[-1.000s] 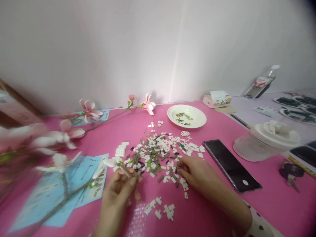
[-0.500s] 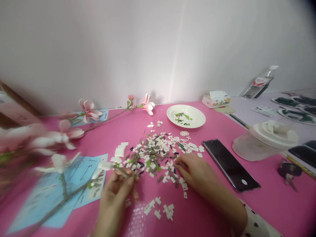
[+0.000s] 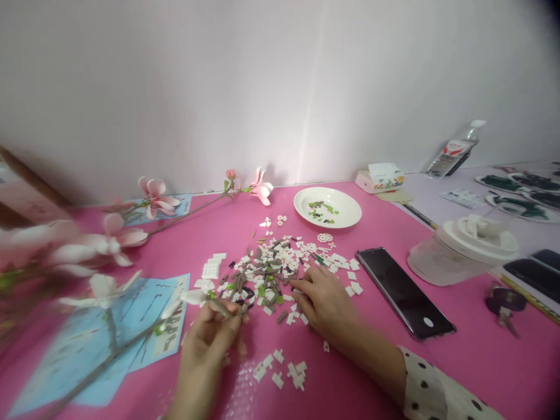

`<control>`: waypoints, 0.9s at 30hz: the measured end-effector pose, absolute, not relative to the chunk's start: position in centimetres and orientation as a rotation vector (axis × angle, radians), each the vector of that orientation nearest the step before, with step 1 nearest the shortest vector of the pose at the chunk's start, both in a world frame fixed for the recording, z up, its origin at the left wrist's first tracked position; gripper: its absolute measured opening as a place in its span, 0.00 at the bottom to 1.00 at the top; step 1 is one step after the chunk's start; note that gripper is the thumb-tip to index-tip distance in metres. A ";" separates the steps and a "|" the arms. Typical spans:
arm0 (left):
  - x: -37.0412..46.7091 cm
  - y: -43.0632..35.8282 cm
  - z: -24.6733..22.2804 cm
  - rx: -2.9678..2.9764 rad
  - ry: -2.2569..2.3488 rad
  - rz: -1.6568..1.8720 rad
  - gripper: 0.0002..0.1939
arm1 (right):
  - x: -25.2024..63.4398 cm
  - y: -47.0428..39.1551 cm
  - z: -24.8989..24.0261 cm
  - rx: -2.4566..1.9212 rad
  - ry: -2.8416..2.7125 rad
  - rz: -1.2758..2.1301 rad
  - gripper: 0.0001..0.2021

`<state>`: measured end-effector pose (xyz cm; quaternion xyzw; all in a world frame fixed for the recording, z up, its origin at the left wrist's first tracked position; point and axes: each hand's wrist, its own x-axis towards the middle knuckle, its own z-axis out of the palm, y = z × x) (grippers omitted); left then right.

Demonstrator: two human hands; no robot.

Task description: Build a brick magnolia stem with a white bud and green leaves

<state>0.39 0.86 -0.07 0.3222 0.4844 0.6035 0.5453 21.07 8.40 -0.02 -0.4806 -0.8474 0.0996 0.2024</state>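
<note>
My left hand (image 3: 212, 338) is closed around a short brown toy-brick twig (image 3: 221, 307) with a white bud (image 3: 193, 296) at its far end. A pile of small building-brick pieces (image 3: 262, 265), white, brown, black and green, lies just beyond both hands. My right hand (image 3: 321, 294) rests at the pile's right side, fingers bent and close together among the pieces; whatever is at the fingertips is too small to name. Nearer to me is a small group of white pieces (image 3: 297, 373). White studded bricks (image 3: 211, 268) sit left of the pile.
Magnolia branches with pink and white flowers (image 3: 114, 236) spread over the left side, above blue instruction sheets (image 3: 105, 373). A white plate (image 3: 301, 213) holds green pieces. On the right are a phone (image 3: 405, 291), a lidded cup (image 3: 459, 251), a tissue box (image 3: 380, 179) and keys (image 3: 507, 318).
My right hand has moved left and a little farther into the pile, uncovering white pieces on its right. My left hand stays nearly in place with the twig. The view has shifted slightly.
</note>
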 end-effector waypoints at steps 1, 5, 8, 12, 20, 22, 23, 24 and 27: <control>0.4 0.9 -0.1 0.773 1.151 1.423 0.07 | 21.0 8.5 -0.1 -1.340 -2.367 0.269 0.09; 0.4 1.0 -0.2 0.794 1.153 1.404 0.08 | 20.9 8.7 -0.3 -1.334 -2.361 0.252 0.10; 0.7 0.9 0.1 0.799 1.144 1.402 0.07 | 20.9 8.7 -0.3 -1.325 -2.343 0.250 0.09; 1.1 0.8 0.5 0.826 1.164 1.345 0.08 | 21.0 8.7 -0.2 -1.290 -2.297 0.255 0.07; 1.0 0.8 0.8 0.903 1.183 1.191 0.08 | 21.0 8.0 0.3 -1.085 -2.167 0.358 0.08; 1.0 0.8 0.8 0.917 1.188 1.160 0.07 | 20.8 7.5 0.5 -1.027 -2.156 0.400 0.08; 1.1 0.7 0.8 0.922 1.194 1.136 0.07 | 20.8 7.2 0.7 -0.986 -2.149 0.431 0.07; 1.1 0.7 0.7 0.925 1.200 1.115 0.07 | 20.7 7.0 0.9 -0.941 -2.140 0.469 0.07; 1.1 0.5 0.5 0.953 1.204 1.079 0.06 | 20.5 6.3 1.7 -0.823 -2.089 0.638 0.07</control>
